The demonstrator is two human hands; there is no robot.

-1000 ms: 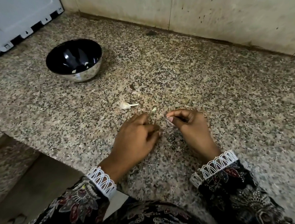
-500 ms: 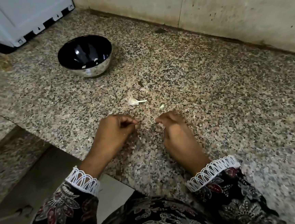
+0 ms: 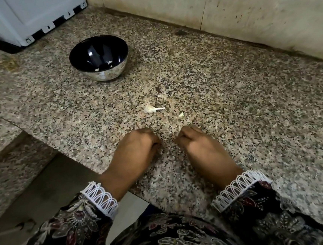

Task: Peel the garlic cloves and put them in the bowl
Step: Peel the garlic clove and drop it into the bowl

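Both fists just sitting knuckles-up on the near edge of the speckled granite counter [image 3: 232, 96]. Left hand [image 3: 137, 148] and right hand [image 3: 199, 144] curling tight, a small gap between them; can't tell if either is hiding a clove. Garlic skin [image 3: 151, 109] and a small garlic bit [image 3: 181, 114] lying just beyond. Steel bowl [image 3: 111, 74] resting far left, pale bits showing inside.

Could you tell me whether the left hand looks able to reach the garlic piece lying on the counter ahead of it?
Probably yes. The garlic piece lies on bare counter just beyond the left hand, with nothing between them; the bowl stands farther back.
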